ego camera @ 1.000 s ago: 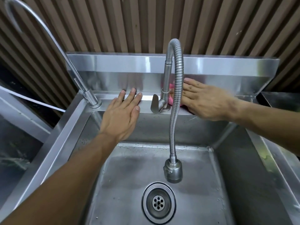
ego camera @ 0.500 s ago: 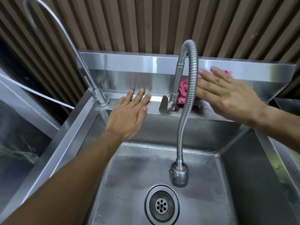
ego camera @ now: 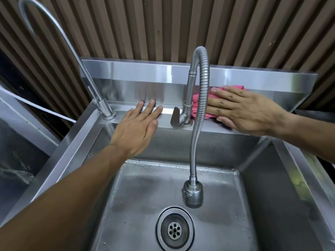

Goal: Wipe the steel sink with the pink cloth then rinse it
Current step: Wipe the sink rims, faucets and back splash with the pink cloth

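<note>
The steel sink (ego camera: pixel 257 205) fills the lower view, with a round drain (ego camera: pixel 175 230) in its wet basin. My right hand (ego camera: pixel 243 109) lies flat on the pink cloth (ego camera: pixel 196 104), pressing it against the back ledge and backsplash just right of the flexible tap (ego camera: pixel 201 113). Most of the cloth is hidden under the hand. My left hand (ego camera: pixel 139 125) rests flat on the back ledge left of the tap's lever (ego camera: pixel 175 117), fingers apart and holding nothing.
A thin gooseneck tap (ego camera: pixel 101 104) stands at the sink's back left corner. The flexible tap's spray head (ego camera: pixel 192 194) hangs over the basin above the drain. A ribbed brown wall (ego camera: pixel 163 28) rises behind the backsplash (ego camera: pixel 145 73). A white cord (ego camera: pixel 41 107) runs at left.
My right hand has moved the pink cloth from the ledge up onto the backsplash, then slightly back down. My left hand has stayed on the ledge. The view has shifted a little.
</note>
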Available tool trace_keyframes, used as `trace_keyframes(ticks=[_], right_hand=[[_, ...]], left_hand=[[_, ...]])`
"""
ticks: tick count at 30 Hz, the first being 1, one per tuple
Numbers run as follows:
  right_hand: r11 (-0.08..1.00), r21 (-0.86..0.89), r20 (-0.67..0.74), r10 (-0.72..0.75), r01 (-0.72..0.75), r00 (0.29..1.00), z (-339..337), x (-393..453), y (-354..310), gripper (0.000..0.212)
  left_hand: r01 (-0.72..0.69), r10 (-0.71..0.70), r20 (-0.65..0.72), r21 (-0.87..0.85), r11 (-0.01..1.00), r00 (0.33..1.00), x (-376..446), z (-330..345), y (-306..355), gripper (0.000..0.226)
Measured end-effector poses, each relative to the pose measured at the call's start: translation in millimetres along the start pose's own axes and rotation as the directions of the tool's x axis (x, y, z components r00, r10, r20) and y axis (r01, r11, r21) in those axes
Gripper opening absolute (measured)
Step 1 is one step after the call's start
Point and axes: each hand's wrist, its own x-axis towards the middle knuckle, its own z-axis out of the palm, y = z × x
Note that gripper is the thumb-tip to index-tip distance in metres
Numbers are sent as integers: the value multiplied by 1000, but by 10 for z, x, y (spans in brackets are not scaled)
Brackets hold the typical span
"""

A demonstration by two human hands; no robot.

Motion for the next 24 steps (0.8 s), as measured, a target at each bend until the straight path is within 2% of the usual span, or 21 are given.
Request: trace_keyframes(ticks=[3, 5, 12, 15, 19, 24], right_hand=[[994, 24, -15, 106, -105, 994, 72, -91, -70, 58], [992, 24, -40, 124, -123, 991, 68, 3, -157, 59], [999, 25, -75, -22, 24, 997, -53, 651, -301, 58], [999, 42, -45, -19, 21, 999, 13, 396, -174, 57], [993, 92, 50, 68, -72, 996, 58, -21, -91, 60], [982, 175, 137, 47, -71, 989, -112, 263, -194, 64]], left_hand=[[3, -3, 4, 1, 1000, 1000, -7, 3, 13, 52], [16, -16, -6, 13, 1000, 1000, -6, 14, 28, 52], [5, -4, -41, 21, 1000, 999, -2, 44, 21, 51], [-4, 4, -19, 0, 1000, 1000, 0, 19, 1, 52], [-12, 12, -7, 18, 1000, 1000, -6, 11, -17, 53], [10, -9, -23, 34, 999, 1000, 12, 41, 6, 56]])
